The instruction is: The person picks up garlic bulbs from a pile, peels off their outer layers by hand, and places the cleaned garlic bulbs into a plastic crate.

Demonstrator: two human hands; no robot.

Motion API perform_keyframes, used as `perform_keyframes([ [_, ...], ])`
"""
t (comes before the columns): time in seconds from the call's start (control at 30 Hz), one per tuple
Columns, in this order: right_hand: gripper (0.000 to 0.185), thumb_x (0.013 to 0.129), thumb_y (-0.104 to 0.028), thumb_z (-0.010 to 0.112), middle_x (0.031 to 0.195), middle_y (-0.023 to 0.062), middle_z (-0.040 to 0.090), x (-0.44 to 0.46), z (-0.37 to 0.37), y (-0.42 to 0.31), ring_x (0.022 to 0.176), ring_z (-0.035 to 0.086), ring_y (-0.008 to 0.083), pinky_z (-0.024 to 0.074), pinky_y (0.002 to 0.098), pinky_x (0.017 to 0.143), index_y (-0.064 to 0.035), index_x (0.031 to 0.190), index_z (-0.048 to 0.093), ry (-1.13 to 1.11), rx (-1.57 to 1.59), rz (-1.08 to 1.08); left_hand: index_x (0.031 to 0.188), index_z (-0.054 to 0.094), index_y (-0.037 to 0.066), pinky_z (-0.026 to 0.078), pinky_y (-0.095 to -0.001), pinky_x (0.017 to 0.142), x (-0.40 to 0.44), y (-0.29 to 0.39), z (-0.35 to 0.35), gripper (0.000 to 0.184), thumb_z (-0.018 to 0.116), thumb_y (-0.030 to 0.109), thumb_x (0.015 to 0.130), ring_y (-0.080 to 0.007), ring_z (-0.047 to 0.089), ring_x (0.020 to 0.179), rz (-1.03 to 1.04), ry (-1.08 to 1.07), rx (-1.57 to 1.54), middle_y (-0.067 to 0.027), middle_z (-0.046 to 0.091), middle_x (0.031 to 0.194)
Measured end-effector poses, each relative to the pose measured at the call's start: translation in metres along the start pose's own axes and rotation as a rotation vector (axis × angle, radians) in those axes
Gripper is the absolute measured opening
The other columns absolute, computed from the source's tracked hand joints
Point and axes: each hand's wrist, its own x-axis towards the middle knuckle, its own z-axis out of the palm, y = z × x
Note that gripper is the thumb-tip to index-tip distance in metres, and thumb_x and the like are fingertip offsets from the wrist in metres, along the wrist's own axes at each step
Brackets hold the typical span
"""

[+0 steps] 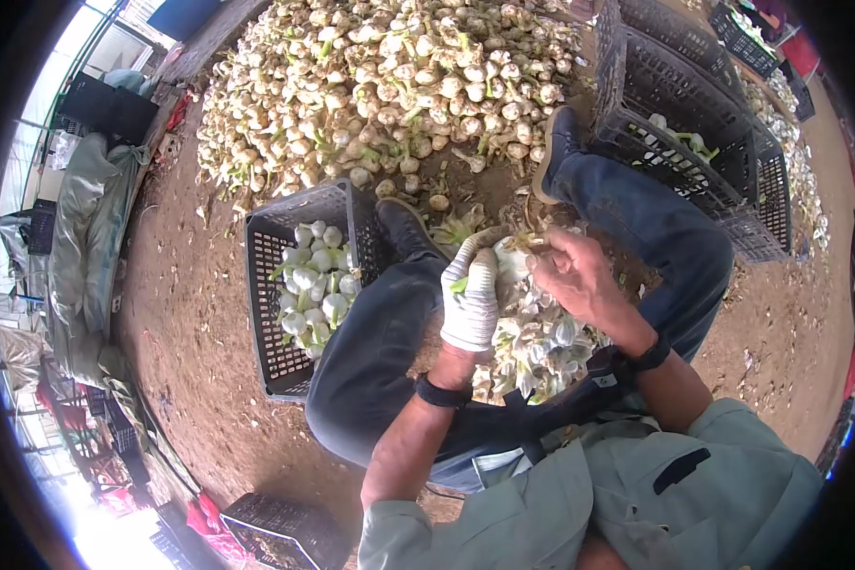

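My left hand (470, 302), in a white knit glove, is closed around a garlic bulb (513, 264) between my knees. A bit of green stem shows at the glove. Bare, my right hand (581, 280) has its fingers bent against the bulb's other side, pinching at its outer skin; the fingertips are partly hidden. Below both hands lies a heap of pale garlic skins (541, 350). By my left leg, a black plastic crate (264, 328) holds several clean white garlic bulbs (313, 275) with short green stems.
A large pile of untrimmed garlic (380, 85) covers the ground ahead. At the right stand black crates (665, 100), with some garlic inside. Another dark crate (280, 532) is behind me at the left. A rolled greenish tarp (85, 247) lies along the left side.
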Motion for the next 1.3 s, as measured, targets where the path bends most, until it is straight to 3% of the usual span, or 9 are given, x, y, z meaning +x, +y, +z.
perform_keyframes([
  [0.07,0.019,0.081,-0.008,0.070,0.063,0.0045,0.049,0.002,-0.009,-0.005,0.053,0.039,0.0115,0.0352,0.0298,0.047,0.0015,0.080,0.054,-0.052,-0.270,-0.162,0.118,0.060,0.002,0.040,-0.0165,0.056,0.000,-0.003,0.000,0.031,0.048,0.024,0.100,-0.0009,0.050,0.068,0.042,0.005,0.028,0.0027,0.062,0.086],
  [0.2,0.016,0.081,-0.007,0.068,0.066,0.0042,0.052,0.001,-0.009,0.027,0.052,0.043,0.0111,0.0366,0.0284,0.047,0.0007,0.084,0.055,-0.027,-0.144,-0.097,0.118,0.060,0.002,0.037,-0.0166,0.055,-0.002,0.004,0.001,0.031,0.048,0.024,0.100,0.0002,0.045,0.064,-0.076,0.010,-0.026,0.0059,0.055,0.077],
  [0.27,0.016,0.081,-0.007,0.069,0.073,0.0054,0.057,0.003,-0.004,0.028,0.054,0.050,0.0107,0.0411,0.0283,0.047,-0.0027,0.090,0.056,0.171,-0.060,-0.260,0.118,0.060,0.003,0.036,-0.0164,0.055,-0.002,0.005,0.001,0.031,0.048,0.024,0.100,0.0006,0.043,0.063,-0.075,0.010,-0.038,0.0069,0.052,0.074],
  [0.53,0.025,0.074,-0.004,0.073,0.076,0.0098,0.054,-0.003,0.012,-0.005,0.061,0.061,0.0244,0.0481,0.0343,0.054,-0.0069,0.084,0.050,0.163,-0.527,-0.463,0.120,0.057,-0.001,0.046,-0.0242,0.073,-0.004,-0.005,0.001,0.032,0.047,0.022,0.100,-0.0084,0.053,0.079,0.012,0.059,0.230,-0.0059,0.063,0.095],
  [0.7,0.021,0.075,-0.004,0.072,0.075,0.0122,0.057,0.007,0.005,0.004,0.063,0.062,0.0270,0.0482,0.0344,0.056,-0.0050,0.082,0.052,0.174,-0.466,-0.361,0.120,0.057,-0.001,0.046,-0.0239,0.075,-0.003,-0.009,-0.001,0.031,0.047,0.021,0.100,-0.0088,0.055,0.082,0.029,0.057,0.268,-0.0065,0.064,0.099],
  [0.77,0.019,0.075,-0.004,0.071,0.076,0.0134,0.059,0.013,-0.003,0.019,0.064,0.062,0.0280,0.0482,0.0345,0.057,-0.0042,0.082,0.054,0.226,-0.450,-0.352,0.118,0.059,0.002,0.034,-0.0175,0.051,-0.006,-0.002,0.002,0.032,0.048,0.026,0.099,-0.0007,0.043,0.059,0.020,0.052,0.062,0.0046,0.055,0.074],
  [1.0,0.024,0.077,-0.007,0.072,0.084,0.0140,0.062,-0.007,-0.003,-0.017,0.064,0.062,0.0296,0.0486,0.0369,0.057,-0.0037,0.095,0.057,0.069,-0.308,-0.133,0.119,0.059,0.003,0.034,-0.0165,0.050,-0.002,-0.005,0.002,0.034,0.049,0.028,0.100,-0.0003,0.042,0.057,0.036,0.085,0.169,0.0044,0.055,0.073],
  [1.13,0.020,0.078,-0.004,0.070,0.082,0.0132,0.061,-0.003,0.003,0.000,0.064,0.061,0.0309,0.0480,0.0376,0.056,-0.0045,0.093,0.057,0.119,-0.435,-0.396,0.117,0.058,-0.001,0.050,-0.0320,0.080,-0.004,-0.007,0.002,0.029,0.049,0.017,0.097,-0.0218,0.064,0.089,0.106,0.073,0.327,-0.0149,0.065,0.102],
  [1.3,0.015,0.079,-0.001,0.067,0.078,0.0132,0.062,-0.001,0.000,0.002,0.067,0.063,0.0303,0.0492,0.0382,0.058,-0.0037,0.091,0.058,0.094,-0.453,-0.323,0.117,0.058,-0.002,0.050,-0.0321,0.081,-0.006,-0.012,-0.001,0.030,0.049,0.017,0.096,-0.0216,0.064,0.090,0.174,0.032,0.360,-0.0153,0.065,0.103],
])
